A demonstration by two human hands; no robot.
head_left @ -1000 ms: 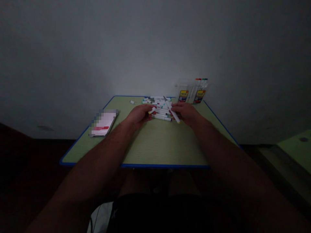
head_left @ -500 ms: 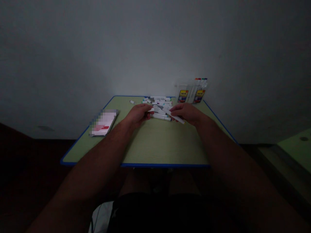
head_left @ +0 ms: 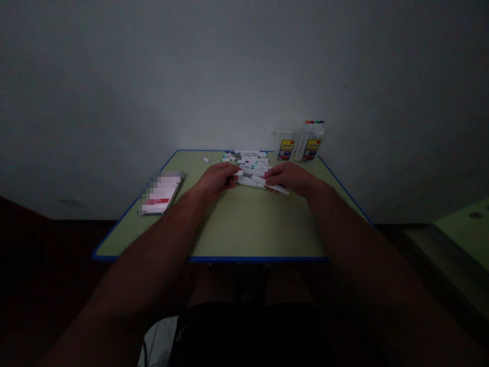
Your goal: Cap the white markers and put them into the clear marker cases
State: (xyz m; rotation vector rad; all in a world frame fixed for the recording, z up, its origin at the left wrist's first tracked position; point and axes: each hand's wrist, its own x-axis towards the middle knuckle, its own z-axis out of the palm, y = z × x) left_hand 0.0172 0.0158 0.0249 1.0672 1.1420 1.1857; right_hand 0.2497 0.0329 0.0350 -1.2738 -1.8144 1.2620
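My left hand [head_left: 218, 178] is closed in a pinch on a short white piece that looks like a marker cap [head_left: 239, 173]. Facing it, my right hand [head_left: 288, 178] grips a white marker [head_left: 281, 189], which slants down to the right. The marker's far end points toward the cap; whether they touch is hard to make out. Behind and below my fingers lies a loose pile of white markers [head_left: 252, 155] with coloured ends, partly hidden by my hands.
Clear upright cases [head_left: 286, 150] with yellow labels stand at the table's back right, a few markers [head_left: 314, 122] poking up from them. One short white cap [head_left: 207, 159] lies at back left. A phone-like device [head_left: 162, 193] rests on the left of the blue-edged green table [head_left: 252, 229].
The marker in my right hand has shifted slightly left and lies flatter, its end nearer the piece in my left hand. My left hand stays almost in place.
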